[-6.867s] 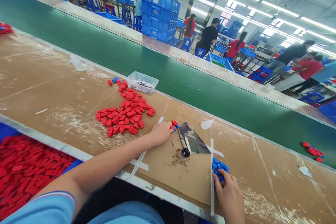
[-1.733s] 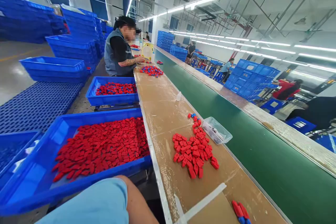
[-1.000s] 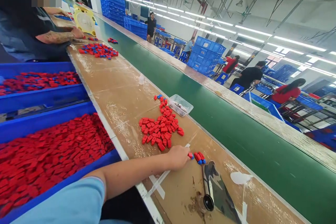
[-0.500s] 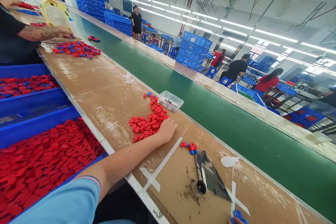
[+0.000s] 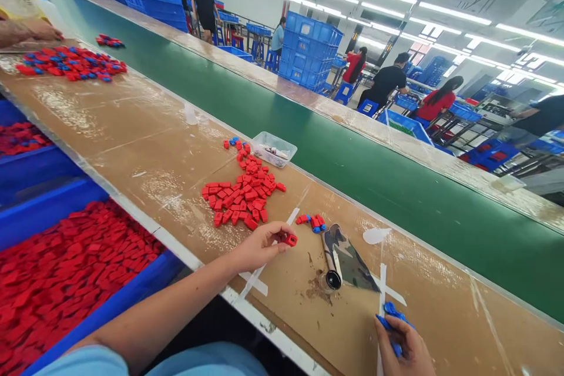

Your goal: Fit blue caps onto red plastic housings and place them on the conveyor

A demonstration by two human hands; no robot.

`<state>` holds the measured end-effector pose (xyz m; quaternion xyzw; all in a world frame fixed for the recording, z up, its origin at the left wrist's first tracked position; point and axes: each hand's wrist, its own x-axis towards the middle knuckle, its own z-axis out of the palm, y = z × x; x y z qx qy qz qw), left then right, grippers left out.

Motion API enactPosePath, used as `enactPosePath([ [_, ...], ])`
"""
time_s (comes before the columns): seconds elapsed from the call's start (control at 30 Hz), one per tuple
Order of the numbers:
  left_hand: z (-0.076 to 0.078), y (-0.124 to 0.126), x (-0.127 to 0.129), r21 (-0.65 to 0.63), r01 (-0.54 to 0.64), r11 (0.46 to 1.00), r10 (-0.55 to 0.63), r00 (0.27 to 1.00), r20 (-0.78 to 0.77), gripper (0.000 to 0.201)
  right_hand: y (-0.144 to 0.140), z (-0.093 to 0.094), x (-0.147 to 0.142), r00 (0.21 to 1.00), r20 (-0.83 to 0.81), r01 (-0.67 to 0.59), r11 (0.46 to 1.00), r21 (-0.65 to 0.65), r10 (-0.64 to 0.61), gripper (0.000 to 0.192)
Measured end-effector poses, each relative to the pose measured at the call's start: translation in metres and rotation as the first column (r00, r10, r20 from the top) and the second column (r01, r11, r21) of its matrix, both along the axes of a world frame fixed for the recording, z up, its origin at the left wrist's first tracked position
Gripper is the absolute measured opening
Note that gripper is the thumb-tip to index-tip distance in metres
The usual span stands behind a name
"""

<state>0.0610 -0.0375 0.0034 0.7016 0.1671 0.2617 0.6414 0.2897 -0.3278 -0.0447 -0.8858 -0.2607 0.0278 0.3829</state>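
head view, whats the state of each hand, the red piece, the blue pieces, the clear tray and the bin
left hand: fingers pinching one red piece
right hand: closed on blue pieces
red pile: loose on the bench
clear tray: open, holding small parts
blue bin: filled with red pieces

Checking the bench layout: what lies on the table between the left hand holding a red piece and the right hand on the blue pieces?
In the head view, a camouflage-patterned tool with a dark round end, brown crumbs and white tape strips.
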Motion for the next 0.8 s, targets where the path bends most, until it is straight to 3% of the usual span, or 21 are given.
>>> enactPosePath([
  [0.2, -0.003, -0.019, 0.0, 0.147, 0.048, 0.988, -0.045, 0.999, -0.027, 0.013, 0.033, 0.034, -0.053, 0.99, 0.038, -0.143, 0.968, 0.208, 0.138, 0.035],
  [0.37, -0.012, -0.032, 0.009, 0.068, 0.103, 0.992, -0.1, 0.994, -0.043, 0.018, 0.05, 0.048, -0.068, 0.969, 0.0, -0.237, 0.921, 0.309, 0.249, 0.026],
  [0.53, -0.03, -0.046, 0.017, -0.053, 0.119, 0.992, -0.123, 0.989, -0.081, 0.025, 0.059, 0.057, -0.069, 0.947, -0.009, -0.309, 0.922, 0.232, 0.32, 0.028],
  [0.8, -0.027, -0.046, 0.015, 0.097, 0.205, 0.974, -0.19, 0.971, -0.143, 0.026, 0.074, 0.067, -0.064, 0.93, 0.064, -0.361, 0.932, -0.001, 0.361, 0.029],
])
